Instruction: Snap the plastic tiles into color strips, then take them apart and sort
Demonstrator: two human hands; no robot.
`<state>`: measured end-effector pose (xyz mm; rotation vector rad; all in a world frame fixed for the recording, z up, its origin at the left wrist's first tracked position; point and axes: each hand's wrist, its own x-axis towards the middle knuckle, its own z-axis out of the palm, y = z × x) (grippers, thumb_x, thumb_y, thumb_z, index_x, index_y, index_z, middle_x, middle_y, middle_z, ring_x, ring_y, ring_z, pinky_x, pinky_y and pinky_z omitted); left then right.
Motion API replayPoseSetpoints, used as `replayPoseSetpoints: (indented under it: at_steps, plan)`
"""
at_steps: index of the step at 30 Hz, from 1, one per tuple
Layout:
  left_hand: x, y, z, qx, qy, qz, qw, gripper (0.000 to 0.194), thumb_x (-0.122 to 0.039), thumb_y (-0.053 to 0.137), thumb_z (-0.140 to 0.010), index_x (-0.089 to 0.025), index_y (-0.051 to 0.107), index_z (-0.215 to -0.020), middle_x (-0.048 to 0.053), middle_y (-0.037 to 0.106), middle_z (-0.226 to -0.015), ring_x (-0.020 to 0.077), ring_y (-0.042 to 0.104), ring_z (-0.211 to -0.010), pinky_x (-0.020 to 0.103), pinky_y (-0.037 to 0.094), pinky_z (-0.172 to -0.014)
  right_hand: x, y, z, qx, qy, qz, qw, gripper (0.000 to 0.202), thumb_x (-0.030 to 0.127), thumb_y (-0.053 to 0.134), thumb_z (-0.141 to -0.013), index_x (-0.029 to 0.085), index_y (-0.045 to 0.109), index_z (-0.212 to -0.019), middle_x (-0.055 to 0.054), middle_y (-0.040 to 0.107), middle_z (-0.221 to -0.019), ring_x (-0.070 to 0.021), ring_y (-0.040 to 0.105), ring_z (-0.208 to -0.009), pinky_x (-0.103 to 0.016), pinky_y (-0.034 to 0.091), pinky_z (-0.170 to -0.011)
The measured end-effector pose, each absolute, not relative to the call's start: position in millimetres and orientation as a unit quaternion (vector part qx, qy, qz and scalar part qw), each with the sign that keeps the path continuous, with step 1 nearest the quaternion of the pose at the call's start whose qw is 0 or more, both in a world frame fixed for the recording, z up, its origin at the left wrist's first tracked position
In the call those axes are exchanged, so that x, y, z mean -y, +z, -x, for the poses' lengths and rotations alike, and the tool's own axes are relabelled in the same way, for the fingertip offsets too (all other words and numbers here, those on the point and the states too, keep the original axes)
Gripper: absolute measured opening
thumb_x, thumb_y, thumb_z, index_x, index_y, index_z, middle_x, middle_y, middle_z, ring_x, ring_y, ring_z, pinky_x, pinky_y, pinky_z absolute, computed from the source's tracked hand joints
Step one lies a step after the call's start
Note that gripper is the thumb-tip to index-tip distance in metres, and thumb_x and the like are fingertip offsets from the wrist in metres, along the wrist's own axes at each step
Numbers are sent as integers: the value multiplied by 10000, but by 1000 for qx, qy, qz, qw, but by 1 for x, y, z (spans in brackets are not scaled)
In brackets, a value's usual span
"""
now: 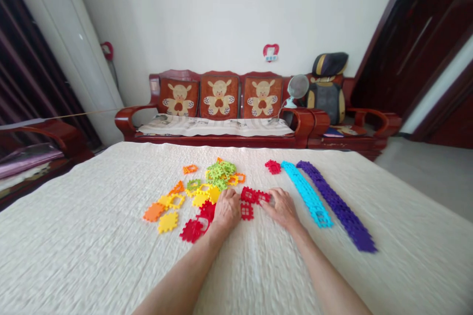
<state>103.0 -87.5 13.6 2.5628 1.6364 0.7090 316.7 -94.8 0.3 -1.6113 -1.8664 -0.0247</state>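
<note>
My left hand [228, 209] rests on the cloth with its fingers curled down, between loose red tiles on its left and red window tiles on its right; what its fingertips hold, if anything, is hidden. My right hand [283, 206] has thumb and fingers at the edge of a red window tile [262, 197]. Touching that tile, or very near it, are another red tile [249, 194] and a red window tile [247, 211] below. Partly behind my left wrist lie a solid red tile [192, 231] and a red tile [207, 210], all with toothed edges.
Left lie yellow tiles [168, 222], orange tiles [153, 212] and a heap of green tiles [221, 172]. Right are a light blue row [305, 192], a purple row [338, 206] and a red stack [273, 167]. Beyond the cloth-covered table [92, 216] stands a wooden sofa [221, 141].
</note>
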Motion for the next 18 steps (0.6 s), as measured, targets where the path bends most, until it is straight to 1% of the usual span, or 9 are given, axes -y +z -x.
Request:
replayPoseSetpoints:
  at_steps: [3, 6, 8, 11, 15, 17, 18]
  plan:
    - [85, 10, -102, -512, 232, -827, 11, 238, -98, 432, -829, -180, 646, -891, 58, 578, -907, 183, 511, -934, 301, 412, -890, 96, 2, -318, 691, 49, 607, 389, 254, 334, 580, -722, 183, 600, -926, -57, 643, -923, -204, 583, -884, -331, 432, -824]
    - [84, 8, -101, -508, 244, -826, 8, 237, -98, 443, -822, -192, 645, -904, 56, 584, -912, 185, 512, -945, 305, 422, -890, 98, 4, -319, 656, 135, 601, 436, 182, 348, 549, -742, 197, 581, -838, -14, 636, -791, -171, 589, -753, -290, 451, -728]
    - [84, 6, -101, -503, 253, -826, 8, 249, -94, 442, -821, -200, 643, -923, 56, 592, -924, 187, 517, -945, 310, 435, -879, 99, 5, -319, 634, 188, 593, 459, 174, 362, 537, -755, 198, 563, -809, 5, 614, -726, -153, 574, -676, -267, 448, -661]
    - [82, 2, -102, -495, 287, -820, 7, 293, -77, 426, -819, -200, 621, -1000, 64, 608, -977, 192, 530, -950, 328, 451, -882, 100, 6, -320, 615, 234, 579, 482, 180, 361, 544, -755, 194, 547, -822, 14, 598, -705, -139, 556, -636, -246, 437, -612]
    - [77, -3, -103, -465, 385, -797, 8, 356, -108, 394, -855, -161, 527, -1181, 104, 612, -1093, 200, 535, -1049, 360, 439, -942, 102, 11, -319, 617, 257, 561, 489, 175, 347, 550, -759, 186, 552, -827, 17, 588, -702, -131, 547, -641, -234, 429, -611]
    - [76, -3, -105, -445, 409, -796, 21, 346, -159, 402, -875, -158, 508, -1205, 104, 629, -1075, 196, 558, -1030, 364, 445, -936, 103, 14, -316, 621, 269, 547, 493, 168, 343, 547, -764, 185, 551, -823, 20, 583, -702, -125, 543, -635, -227, 427, -602]
    - [76, -3, -105, -441, 414, -796, 30, 326, -189, 418, -879, -161, 522, -1186, 97, 642, -1045, 193, 576, -997, 362, 454, -920, 104, 15, -314, 624, 274, 541, 492, 162, 340, 545, -767, 186, 550, -817, 22, 580, -697, -122, 541, -629, -224, 427, -597]
